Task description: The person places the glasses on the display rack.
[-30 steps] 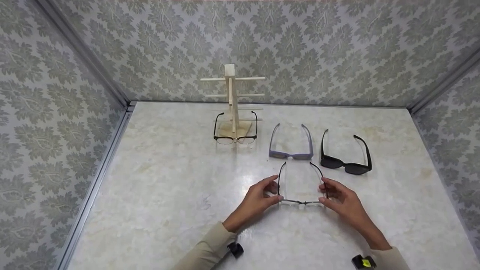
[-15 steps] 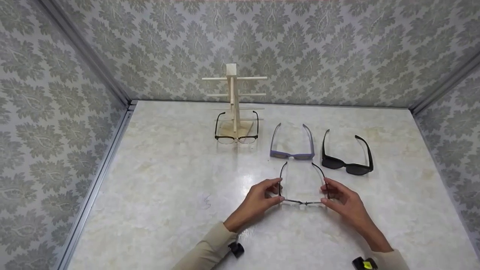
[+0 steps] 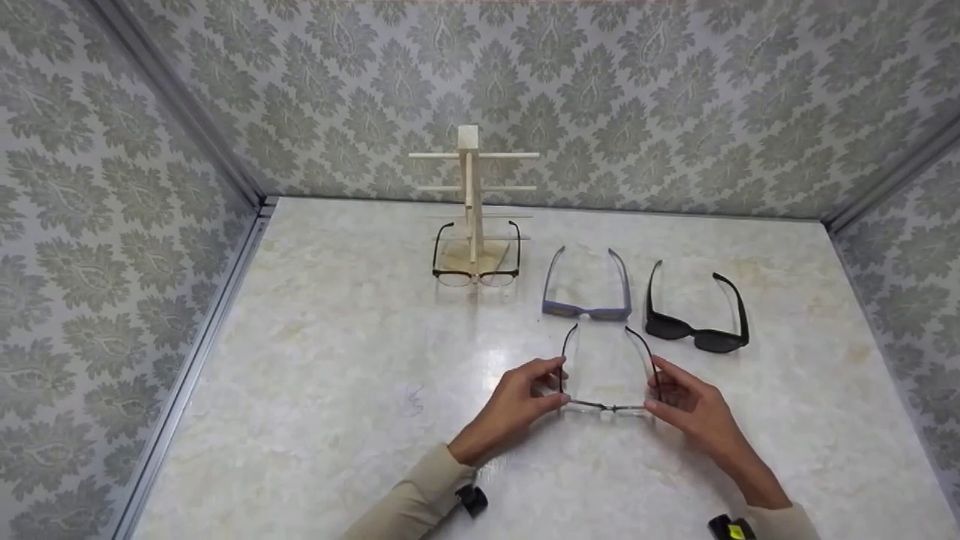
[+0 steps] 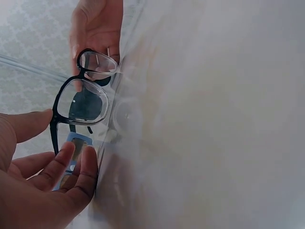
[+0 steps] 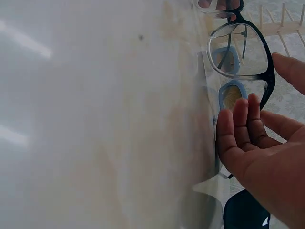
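Dark-framed eyeglasses with clear lenses [image 3: 604, 407] lie between my two hands, temples unfolded and pointing away from me. My left hand [image 3: 517, 397] pinches the left end of the frame, its thumb at the hinge and fingers along the temple. At the other end, my right hand [image 3: 694, 405] grips the same eyeglasses in a matching way. Both wrist views show the clear lenses upright, close over the table, in a black upper rim [image 4: 56, 105]. Just beyond them rest purple-blue sunglasses [image 3: 586, 311], with black sunglasses [image 3: 694, 334] to their right.
A wooden display stand [image 3: 471, 172] with several horizontal pegs rises at the back of the pale marbled table [image 3: 322, 360]. Brown-rimmed glasses [image 3: 476, 277] sit low on it. Patterned wall panels [image 3: 600, 82] enclose the table at the back and sides.
The head view has shifted slightly, so everything on the table appears a little further right. Both hands keep the same hold on the eyeglasses.
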The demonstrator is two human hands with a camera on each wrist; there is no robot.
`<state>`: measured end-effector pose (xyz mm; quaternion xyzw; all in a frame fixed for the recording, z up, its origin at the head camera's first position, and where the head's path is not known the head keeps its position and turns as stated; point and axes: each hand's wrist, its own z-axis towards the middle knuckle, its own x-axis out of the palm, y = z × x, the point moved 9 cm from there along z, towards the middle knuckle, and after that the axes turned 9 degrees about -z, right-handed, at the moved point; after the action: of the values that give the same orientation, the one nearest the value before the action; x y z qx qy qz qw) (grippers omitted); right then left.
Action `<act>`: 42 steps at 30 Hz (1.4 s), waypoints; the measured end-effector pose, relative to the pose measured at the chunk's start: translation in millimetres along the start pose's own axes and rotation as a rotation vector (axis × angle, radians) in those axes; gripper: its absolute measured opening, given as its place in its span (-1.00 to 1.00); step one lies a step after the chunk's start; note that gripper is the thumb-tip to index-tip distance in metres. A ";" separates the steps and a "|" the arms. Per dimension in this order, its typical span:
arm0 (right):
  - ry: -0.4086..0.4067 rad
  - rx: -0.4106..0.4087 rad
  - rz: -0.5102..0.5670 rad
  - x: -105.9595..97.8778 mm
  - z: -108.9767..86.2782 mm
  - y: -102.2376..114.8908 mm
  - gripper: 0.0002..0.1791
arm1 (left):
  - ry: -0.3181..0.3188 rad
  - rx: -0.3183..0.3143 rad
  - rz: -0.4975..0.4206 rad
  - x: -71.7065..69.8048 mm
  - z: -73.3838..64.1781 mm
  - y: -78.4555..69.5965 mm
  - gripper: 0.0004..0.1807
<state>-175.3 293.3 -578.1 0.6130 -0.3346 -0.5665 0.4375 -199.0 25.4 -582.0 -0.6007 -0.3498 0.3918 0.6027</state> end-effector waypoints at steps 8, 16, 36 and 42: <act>0.056 -0.086 0.003 7.8 -2.3 18.5 -0.18 | -0.026 0.006 -0.050 -6.3 -5.4 -5.0 -0.34; 0.015 -0.089 -0.001 12.2 -3.5 30.1 -0.15 | -0.003 0.046 -0.070 -10.4 -9.6 -11.3 -0.34; 0.024 -0.118 0.001 18.4 1.2 51.6 -0.14 | -0.088 0.117 -0.052 -27.5 -18.3 -32.4 -0.39; 0.010 -0.118 0.010 21.9 7.8 59.5 -0.13 | -0.132 0.112 -0.078 -36.0 -21.3 -34.3 -0.40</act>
<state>-174.9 248.8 -532.2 0.5873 -0.3016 -0.5798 0.4774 -194.3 -15.3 -546.7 -0.5247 -0.3897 0.4257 0.6258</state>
